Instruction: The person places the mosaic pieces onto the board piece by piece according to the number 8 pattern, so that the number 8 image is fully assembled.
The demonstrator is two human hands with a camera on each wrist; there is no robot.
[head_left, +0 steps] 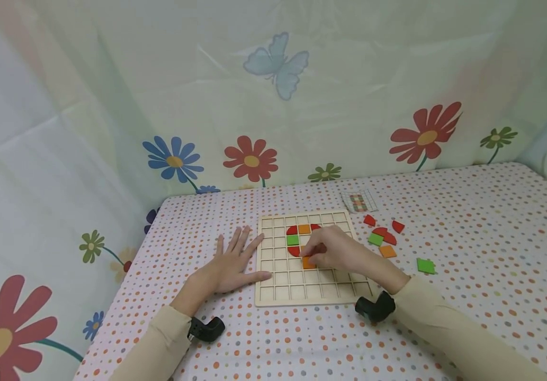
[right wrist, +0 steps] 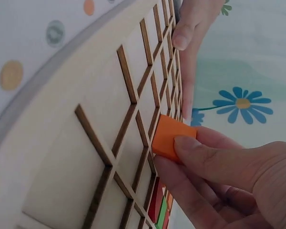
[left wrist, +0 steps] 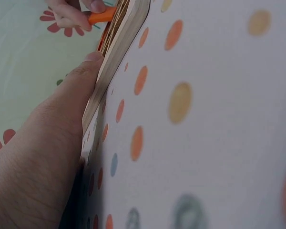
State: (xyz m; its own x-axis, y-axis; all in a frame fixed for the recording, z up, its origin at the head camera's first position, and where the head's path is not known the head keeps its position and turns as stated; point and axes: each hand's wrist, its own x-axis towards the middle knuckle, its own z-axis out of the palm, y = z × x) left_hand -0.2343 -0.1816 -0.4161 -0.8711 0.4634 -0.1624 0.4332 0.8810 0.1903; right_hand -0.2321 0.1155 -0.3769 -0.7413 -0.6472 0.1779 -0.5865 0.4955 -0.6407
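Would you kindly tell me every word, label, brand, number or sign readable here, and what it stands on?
None: no word, label, brand or number is readable in any view.
Patterned card: a coloured grid shows; any finer print is too small to read.
Wooden board, and orange tile in the right hand: no lettering visible.
Black wrist devices: none readable.

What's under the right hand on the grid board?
The right hand pinches an orange square at the grid board, and part of a red piece shows past the knuckles. Cells beneath the palm are covered; their contents can't be told.
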